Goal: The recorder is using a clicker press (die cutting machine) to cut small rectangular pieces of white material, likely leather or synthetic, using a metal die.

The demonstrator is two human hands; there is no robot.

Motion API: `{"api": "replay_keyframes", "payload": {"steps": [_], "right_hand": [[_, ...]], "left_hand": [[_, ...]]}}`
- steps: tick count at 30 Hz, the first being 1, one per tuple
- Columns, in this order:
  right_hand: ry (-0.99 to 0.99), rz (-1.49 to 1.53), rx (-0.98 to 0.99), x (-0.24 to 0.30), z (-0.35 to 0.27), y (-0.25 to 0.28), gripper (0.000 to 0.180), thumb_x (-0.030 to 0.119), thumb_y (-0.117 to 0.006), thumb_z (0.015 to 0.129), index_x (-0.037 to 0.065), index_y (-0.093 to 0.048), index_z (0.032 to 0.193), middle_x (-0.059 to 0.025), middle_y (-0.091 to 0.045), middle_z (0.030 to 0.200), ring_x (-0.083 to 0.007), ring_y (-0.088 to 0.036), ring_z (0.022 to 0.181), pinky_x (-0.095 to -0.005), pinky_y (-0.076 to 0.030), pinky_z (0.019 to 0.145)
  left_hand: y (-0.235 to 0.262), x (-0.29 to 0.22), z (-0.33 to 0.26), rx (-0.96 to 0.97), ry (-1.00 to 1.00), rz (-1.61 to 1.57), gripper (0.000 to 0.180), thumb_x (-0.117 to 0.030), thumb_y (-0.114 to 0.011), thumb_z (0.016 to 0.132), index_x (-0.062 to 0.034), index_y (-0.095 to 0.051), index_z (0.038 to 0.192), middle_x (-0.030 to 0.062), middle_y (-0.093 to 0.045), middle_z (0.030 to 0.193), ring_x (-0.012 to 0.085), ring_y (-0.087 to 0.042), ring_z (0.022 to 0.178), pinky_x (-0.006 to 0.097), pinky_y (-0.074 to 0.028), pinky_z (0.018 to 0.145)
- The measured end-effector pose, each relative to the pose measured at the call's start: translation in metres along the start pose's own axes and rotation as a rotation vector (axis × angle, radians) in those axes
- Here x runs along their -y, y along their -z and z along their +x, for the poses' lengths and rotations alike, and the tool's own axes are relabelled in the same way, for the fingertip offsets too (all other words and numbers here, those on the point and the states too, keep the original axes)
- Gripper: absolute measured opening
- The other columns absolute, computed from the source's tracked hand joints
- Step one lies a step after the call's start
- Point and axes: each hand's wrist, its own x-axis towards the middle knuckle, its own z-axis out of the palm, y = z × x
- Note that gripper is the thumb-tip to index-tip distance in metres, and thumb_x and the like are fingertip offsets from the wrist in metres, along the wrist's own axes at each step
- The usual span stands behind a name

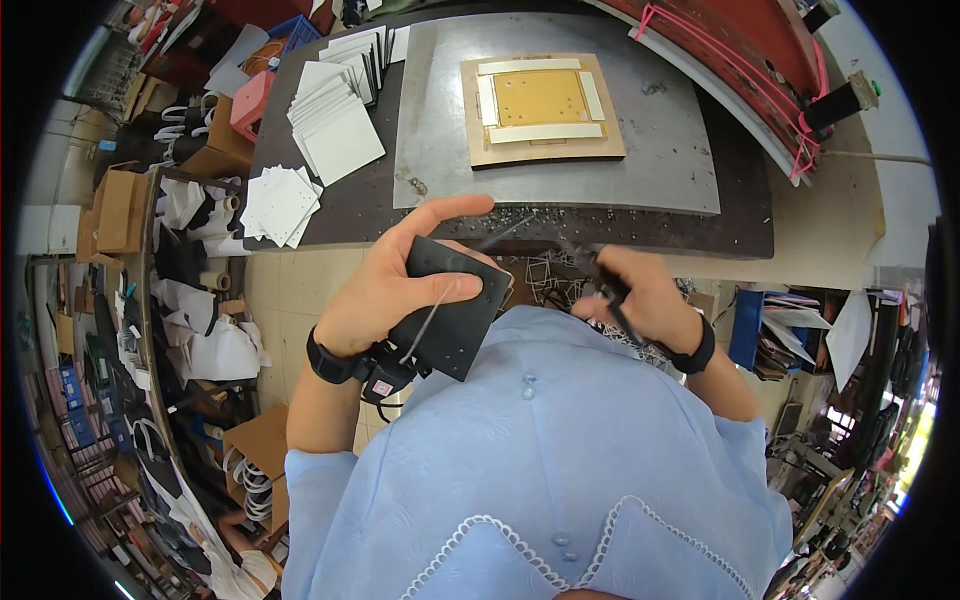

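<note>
My left hand (375, 295) holds a black square panel (450, 335) with small punched holes, tilted in front of my chest. The thumb presses on its face while the index finger stretches out past its upper edge. A thin pale strip hangs across the panel near the thumb. My right hand (645, 290), a little apart on the right, is closed round a dark hand tool (612, 285) whose kind is smeared by motion. Beyond the hands, a wooden cutting die (545, 155) with a yellow middle and pale strips around it lies on a grey metal plate (430, 110).
White square panels (345, 140) stand in a leaning stack at the table's left, with a smaller pile of white pieces (280, 205) nearer. Small dark scraps (545, 218) litter the table's front edge. A red machine part (730, 60) overhangs at the far right. Cardboard boxes (215, 140) stand left.
</note>
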Motion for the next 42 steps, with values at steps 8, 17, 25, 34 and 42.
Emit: {"api": "replay_keyframes", "payload": {"steps": [8,17,25,34,42], "right_hand": [[-0.53,-0.279,-0.474,-0.008,-0.026,0.073,0.04,0.038,-0.074,0.084,0.001,-0.056,0.089,-0.0024,-0.05,0.069,-0.0105,-0.046,0.067,-0.0276,-0.04,0.061],[-0.796,-0.689,-0.543,-0.081,-0.059,0.12,0.053,0.05,-0.072,0.078,0.001,-0.063,0.095,-0.0195,-0.067,0.087,-0.0395,-0.064,0.087,-0.0458,-0.049,0.074],[-0.59,-0.694,-0.62,-0.128,-0.032,0.118,0.037,0.028,-0.074,0.078,-0.002,-0.059,0.094,-0.0229,-0.066,0.093,-0.0418,-0.063,0.088,-0.0486,-0.049,0.075],[-0.261,-0.663,-0.658,-0.076,-0.028,0.105,0.033,0.021,-0.068,0.086,0.002,-0.065,0.113,-0.0154,-0.063,0.109,-0.0314,-0.061,0.098,-0.0375,-0.05,0.082],[0.094,0.419,-0.044,0.055,0.014,0.011,0.039,0.013,-0.074,0.085,0.004,-0.061,0.121,-0.0064,-0.069,0.101,-0.0091,-0.063,0.066,-0.0229,-0.051,0.062]], "left_hand": [[0.011,0.002,-0.005,-0.35,-0.191,0.402,0.034,-0.005,-0.068,0.088,0.0001,-0.058,0.12,0.0108,-0.071,0.107,0.0101,-0.065,0.093,0.024,-0.052,0.082],[0.016,0.02,-0.007,-0.13,-0.18,1.079,0.026,-0.005,-0.065,0.089,-0.0073,-0.063,0.115,0.0077,-0.071,0.096,0.0196,-0.068,0.084,0.029,-0.051,0.074],[-0.015,0.002,-0.002,-0.274,-0.12,0.628,0.046,0.0,-0.068,0.086,-0.0026,-0.052,0.129,0.0094,-0.073,0.102,0.0106,-0.065,0.091,0.024,-0.051,0.081],[-0.027,0.01,-0.007,-0.353,-0.324,0.314,0.021,-0.003,-0.069,0.088,-0.0003,-0.062,0.107,0.0094,-0.071,0.1,0.0109,-0.067,0.087,0.024,-0.054,0.076],[-0.037,0.009,-0.001,-0.288,-0.333,0.339,0.021,-0.003,-0.069,0.088,0.0013,-0.062,0.107,0.0108,-0.071,0.099,0.0116,-0.067,0.087,0.024,-0.054,0.076]]}}
